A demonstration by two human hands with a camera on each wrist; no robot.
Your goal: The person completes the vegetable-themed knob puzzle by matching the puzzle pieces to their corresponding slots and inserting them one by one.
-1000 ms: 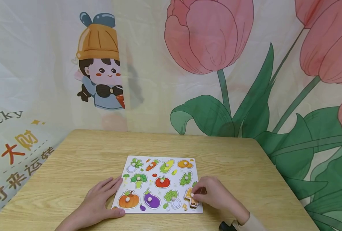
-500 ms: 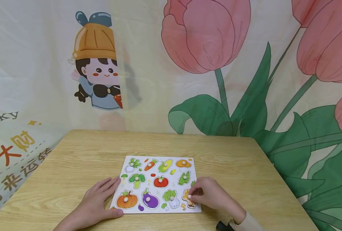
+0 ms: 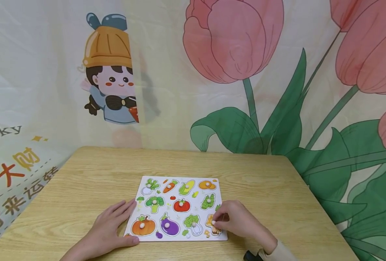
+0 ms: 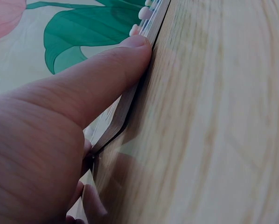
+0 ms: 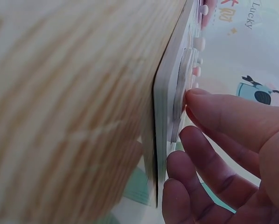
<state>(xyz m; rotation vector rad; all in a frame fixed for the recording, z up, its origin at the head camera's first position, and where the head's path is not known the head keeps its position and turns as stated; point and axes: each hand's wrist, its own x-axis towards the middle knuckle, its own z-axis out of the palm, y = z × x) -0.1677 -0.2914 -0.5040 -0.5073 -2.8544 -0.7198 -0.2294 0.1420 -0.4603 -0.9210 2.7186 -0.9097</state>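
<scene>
A white knob puzzle board (image 3: 176,237) with vegetable pieces lies flat on the table. My right hand (image 3: 240,219) pinches the small knob of a mushroom puzzle piece (image 3: 216,231) at the board's near right corner. Part of that piece is hidden behind the fingers. In the right wrist view, the piece's edge (image 5: 180,88) stands a little proud of the board's face. My left hand (image 3: 106,226) steadies the board, its fingers along the left edge and the thumb on the near left corner. The left wrist view shows the thumb (image 4: 116,65) against the board's edge.
Pumpkin (image 3: 147,231), eggplant (image 3: 173,230), tomato (image 3: 186,206) and several other knobbed pieces sit in the board. Wooden tabletop (image 3: 261,181) surrounds it. A printed cloth (image 3: 166,72) hangs behind the table. A black object (image 3: 252,256) is by the right wrist.
The mushroom piece, earlier askew over the board's near right corner, has turned and shifted slightly to line up with its outline. The left hand keeps its place; the head view has shifted slightly.
</scene>
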